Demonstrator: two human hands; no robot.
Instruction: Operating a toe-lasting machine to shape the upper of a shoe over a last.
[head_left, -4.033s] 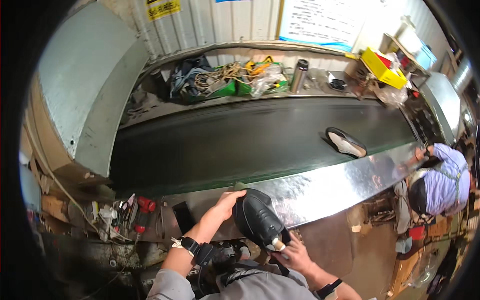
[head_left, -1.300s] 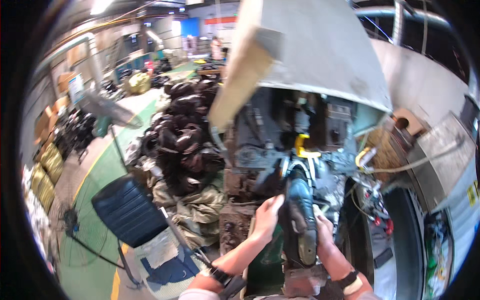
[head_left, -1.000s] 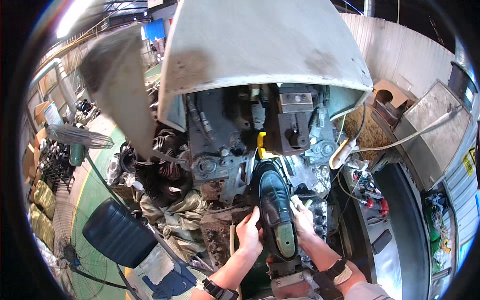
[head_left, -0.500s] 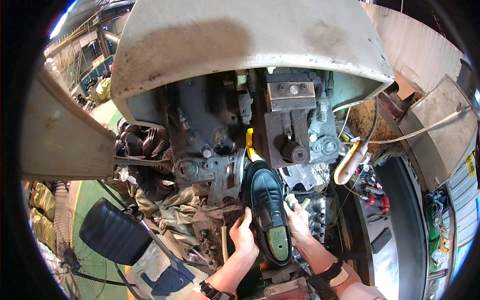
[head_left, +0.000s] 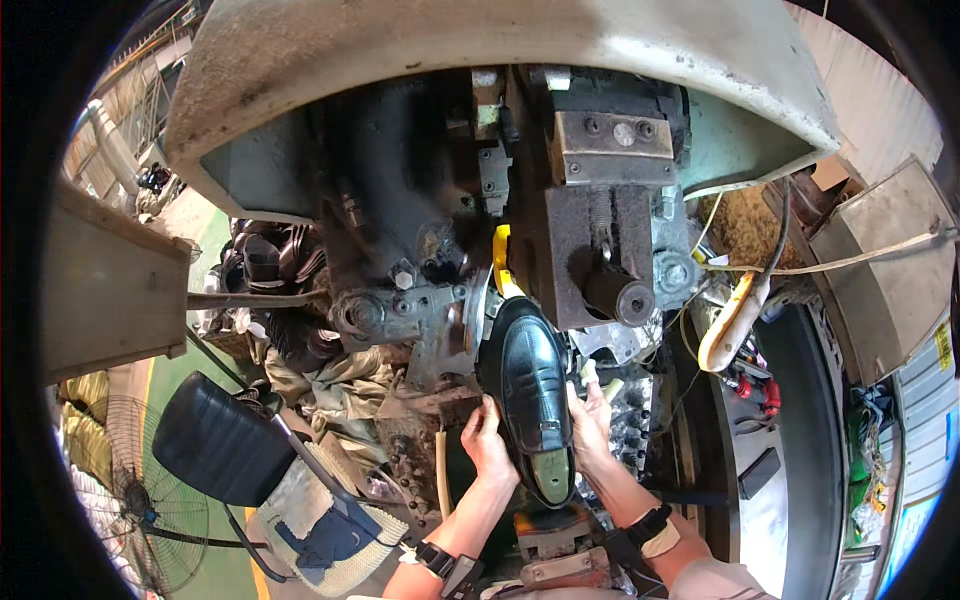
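A black leather shoe points away from me, its toe just under a curved yellow piece of the machine. Inside its opening shows a green shoe last with a small hole. My left hand is closed along the shoe's left side, thumb up, its other fingers partly hidden behind the shoe. On the right side my right hand grips it near the middle, with some fingertips out of sight. A pale stub sits by the right fingertips; I cannot tell whether it is touched.
A large machine hood overhangs the work, with a dark metal block beside the toe. A white-handled tool hangs by a cable at the right. At left are a black-backed chair, a fan and heaped dark shoes.
The view has shifted, so the machine looks nearer and higher. The shoe, still between both hands under the yellow piece, has turned slightly and catches more light.
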